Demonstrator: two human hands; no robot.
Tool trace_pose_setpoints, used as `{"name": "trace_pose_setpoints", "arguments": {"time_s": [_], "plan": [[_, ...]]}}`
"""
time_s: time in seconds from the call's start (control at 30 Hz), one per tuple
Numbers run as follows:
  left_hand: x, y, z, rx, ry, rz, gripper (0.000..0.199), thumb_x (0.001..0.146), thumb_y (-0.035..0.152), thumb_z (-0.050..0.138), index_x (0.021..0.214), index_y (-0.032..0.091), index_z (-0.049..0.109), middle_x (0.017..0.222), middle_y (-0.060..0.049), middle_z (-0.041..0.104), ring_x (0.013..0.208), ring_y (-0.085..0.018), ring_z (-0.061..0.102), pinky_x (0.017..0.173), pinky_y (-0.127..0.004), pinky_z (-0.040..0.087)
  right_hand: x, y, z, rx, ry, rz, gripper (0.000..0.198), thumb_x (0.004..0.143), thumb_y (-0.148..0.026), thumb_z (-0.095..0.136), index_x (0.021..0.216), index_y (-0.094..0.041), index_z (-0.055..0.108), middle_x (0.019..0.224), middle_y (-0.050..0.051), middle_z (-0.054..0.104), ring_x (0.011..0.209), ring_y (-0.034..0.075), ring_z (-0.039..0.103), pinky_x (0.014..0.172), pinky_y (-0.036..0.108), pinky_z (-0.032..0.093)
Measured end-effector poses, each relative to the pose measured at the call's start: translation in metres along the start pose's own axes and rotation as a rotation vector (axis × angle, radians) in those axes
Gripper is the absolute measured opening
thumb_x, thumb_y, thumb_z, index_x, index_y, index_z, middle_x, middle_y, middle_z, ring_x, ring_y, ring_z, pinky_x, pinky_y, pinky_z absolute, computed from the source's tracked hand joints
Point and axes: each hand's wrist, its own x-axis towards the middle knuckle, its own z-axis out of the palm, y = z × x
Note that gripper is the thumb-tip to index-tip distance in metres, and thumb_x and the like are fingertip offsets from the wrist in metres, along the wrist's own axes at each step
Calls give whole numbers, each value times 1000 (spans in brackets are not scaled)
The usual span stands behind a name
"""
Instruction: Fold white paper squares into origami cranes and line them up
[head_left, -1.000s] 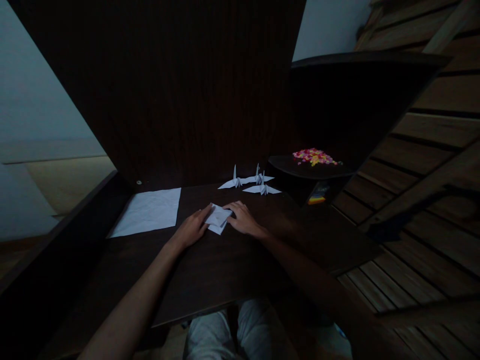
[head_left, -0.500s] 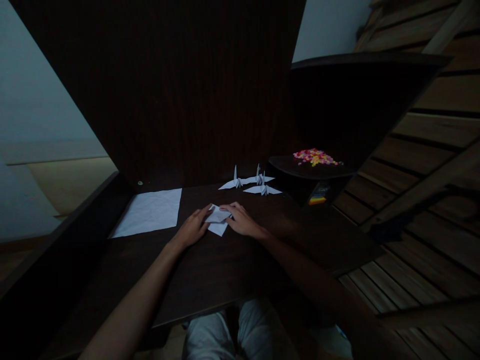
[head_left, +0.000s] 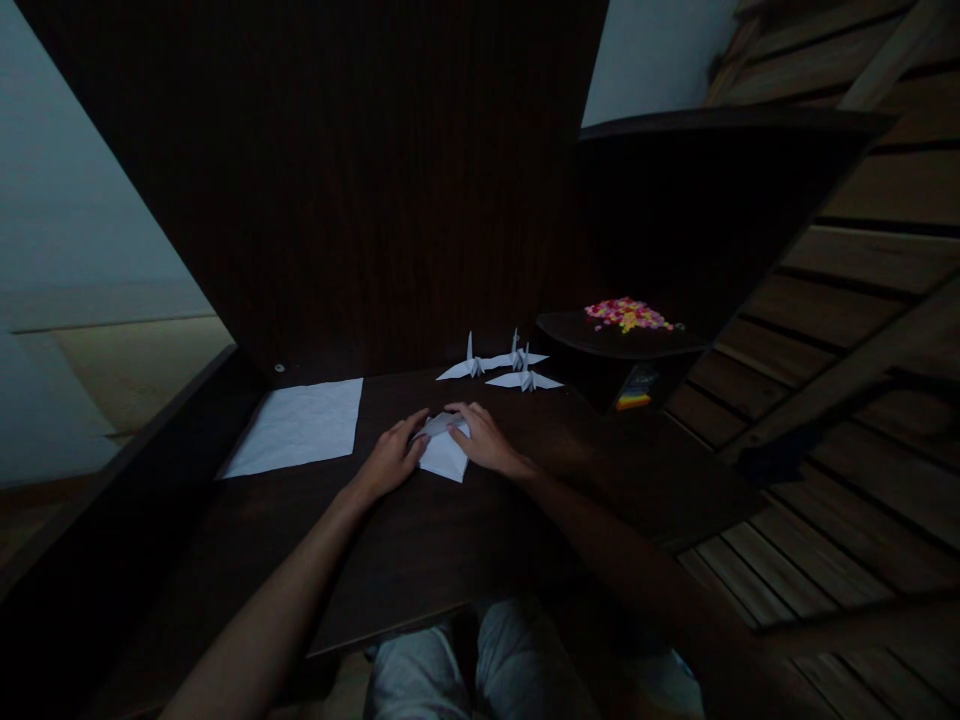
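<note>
Between my two hands is a small folded piece of white paper [head_left: 445,456], lying on the dark wooden desk [head_left: 405,560]. My left hand [head_left: 395,452] grips its left edge with thumb and fingers. From the other side my right hand [head_left: 480,436] pinches the upper right part, the thumb on top of the paper. The far flap is lifted and partly hidden by the fingers. Beyond the hands stand three white origami cranes [head_left: 527,380], wings spread. To the left a larger creased sheet of white paper [head_left: 300,428] lies flat.
At the right, a corner shelf [head_left: 562,328] holds a heap of small pink, red and yellow pieces [head_left: 628,315]. Under it stands a small box with a rainbow stripe [head_left: 636,388]. A dark side panel [head_left: 135,500] bounds the desk at left; a tall back panel [head_left: 360,200] rises behind.
The folded paper has turned a little and more of its near part shows below my fingers. Both hands have shifted slightly along its edges. The cranes and large sheet stay put.
</note>
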Motion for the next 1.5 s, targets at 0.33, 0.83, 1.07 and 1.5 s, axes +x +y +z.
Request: {"name": "trace_pose_setpoints", "arguments": {"time_s": [0.33,0.83,1.07,1.5], "plan": [[1,4,-2,51,65,-145,52,88,28,43,138,14,40,124,-11,63,105,-26,64,95,-37,48,-1,0,1,92,182,-47,43,81,-14,52,124,-18,47,109,9,58,99,20,57,93,38,46],[1,3,1,31,99,-105,52,84,22,46,135,16,40,127,-10,61,109,-27,62,97,-40,47,-7,-6,-5,-93,2,-208,33,76,-9,60,104,-22,70,120,9,48,110,25,43,98,44,40],[1,2,1,29,93,-119,52,85,23,45,136,14,40,128,-11,60,110,-27,62,97,-40,48,-7,-10,-6,-160,-77,-167,35,81,-15,59,115,-21,68,116,11,51,107,25,43,97,42,40],[0,-2,-3,0,37,-47,52,80,17,47,132,16,47,117,-8,67,109,-23,62,99,-40,46,-4,-6,-5,10,12,-187,20,76,-6,58,79,-20,72,107,6,64,102,21,53,94,39,42]]}}
